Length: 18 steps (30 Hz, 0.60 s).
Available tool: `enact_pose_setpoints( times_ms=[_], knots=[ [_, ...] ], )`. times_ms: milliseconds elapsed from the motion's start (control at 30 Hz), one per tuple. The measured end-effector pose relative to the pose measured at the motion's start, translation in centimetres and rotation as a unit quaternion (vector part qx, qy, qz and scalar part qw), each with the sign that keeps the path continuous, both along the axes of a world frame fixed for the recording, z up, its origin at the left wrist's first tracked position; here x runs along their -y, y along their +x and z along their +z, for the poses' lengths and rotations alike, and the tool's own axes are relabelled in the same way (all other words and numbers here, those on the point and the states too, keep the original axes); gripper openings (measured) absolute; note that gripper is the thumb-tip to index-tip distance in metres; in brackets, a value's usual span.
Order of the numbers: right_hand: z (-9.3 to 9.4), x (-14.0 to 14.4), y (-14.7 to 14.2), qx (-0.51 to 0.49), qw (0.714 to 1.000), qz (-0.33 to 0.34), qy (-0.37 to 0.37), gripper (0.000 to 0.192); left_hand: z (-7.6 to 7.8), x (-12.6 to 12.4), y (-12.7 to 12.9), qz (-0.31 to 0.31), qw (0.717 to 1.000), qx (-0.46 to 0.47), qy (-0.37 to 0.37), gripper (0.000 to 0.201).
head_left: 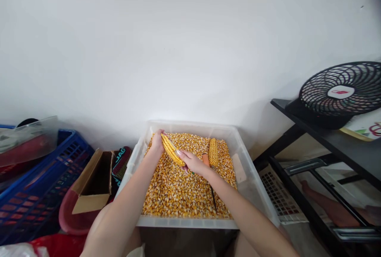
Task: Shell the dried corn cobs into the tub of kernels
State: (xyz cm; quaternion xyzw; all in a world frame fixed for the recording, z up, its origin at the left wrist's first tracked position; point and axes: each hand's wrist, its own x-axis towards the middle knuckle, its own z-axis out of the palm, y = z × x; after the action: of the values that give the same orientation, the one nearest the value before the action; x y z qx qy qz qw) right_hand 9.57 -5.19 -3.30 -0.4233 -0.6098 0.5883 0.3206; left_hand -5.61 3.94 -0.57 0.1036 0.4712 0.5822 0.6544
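Both hands over the clear plastic tub [256, 185], which is filled with loose yellow kernels [178, 193]. My left hand [156, 142] is closed around the far end of a corn cob [172, 150]; my right hand [193, 163] grips its near end, thumb laid along the rows. The cob sits tilted, just above the kernel bed, near the tub's back left corner.

Step in hand, as I judge it: shelling. This cob looks mostly full, so stripping seems barely begun. Next move calls for a firm hold at one end while the other thumb pushes or twists a row loose, cob kept over the tub so the kernels drop in.

A second cob [213, 152] lies on the kernels to the right, an orange-handled tool [205, 158] just beside it; its far end is hidden by my wrist.

Writing: white letters on a dark item [121, 161] left of the tub, too partial to read. Fan [342, 92] hub carries a red mark, illegible.
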Motion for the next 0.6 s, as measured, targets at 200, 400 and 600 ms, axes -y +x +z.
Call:
enact_pose_setpoints(
  times_ms=[200,400,600],
  knots=[
    [0.1,0.1,-0.8,-0.06,0.993,-0.061,-0.079,0.04,0.1,0.0,0.0,-0.017,1.0,-0.012,-0.002,0.015],
    [1.1,0.0,-0.2,-0.114,0.98,-0.028,-0.158,0.032,0.1,-0.3,-0.5,-0.011,0.999,0.01,0.029,0.016],
    [0.6,0.3,-0.8,-0.12,0.978,-0.045,-0.167,0.024,0.0,-0.3,-0.6,-0.006,0.999,-0.009,0.043,0.017]
  ],
)
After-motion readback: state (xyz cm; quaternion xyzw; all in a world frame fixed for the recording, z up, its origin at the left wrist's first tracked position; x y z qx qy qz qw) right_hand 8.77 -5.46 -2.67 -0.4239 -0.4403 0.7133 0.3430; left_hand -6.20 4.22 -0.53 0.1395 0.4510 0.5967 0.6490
